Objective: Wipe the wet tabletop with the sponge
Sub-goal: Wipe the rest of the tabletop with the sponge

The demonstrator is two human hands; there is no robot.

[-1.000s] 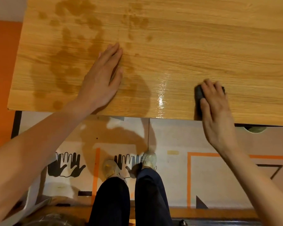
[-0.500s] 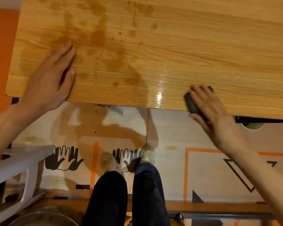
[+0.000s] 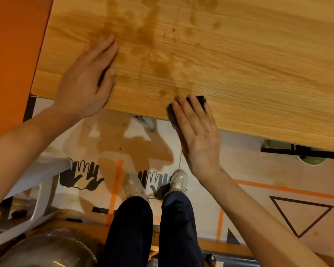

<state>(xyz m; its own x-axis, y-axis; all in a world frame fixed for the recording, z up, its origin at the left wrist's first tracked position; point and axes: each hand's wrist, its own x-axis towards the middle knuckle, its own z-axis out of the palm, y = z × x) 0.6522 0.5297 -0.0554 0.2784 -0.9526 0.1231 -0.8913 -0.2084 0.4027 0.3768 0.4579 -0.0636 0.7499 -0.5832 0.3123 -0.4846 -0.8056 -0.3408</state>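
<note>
While left hand (image 3: 85,81) lies flat, fingers straight, on wet table (image 3: 258,64), right hand (image 3: 197,130) presses sponge (image 3: 200,100) at near edge, fingers straight.

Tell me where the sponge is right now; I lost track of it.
In the head view the dark sponge sits at the tabletop's near edge, under the right hand's fingers, just below-right of the wet patches.

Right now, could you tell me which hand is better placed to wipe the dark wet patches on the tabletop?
The right hand: it already presses the sponge at the near edge of the tabletop, just below the wet patches. The left hand lies flat and holds nothing.
</note>
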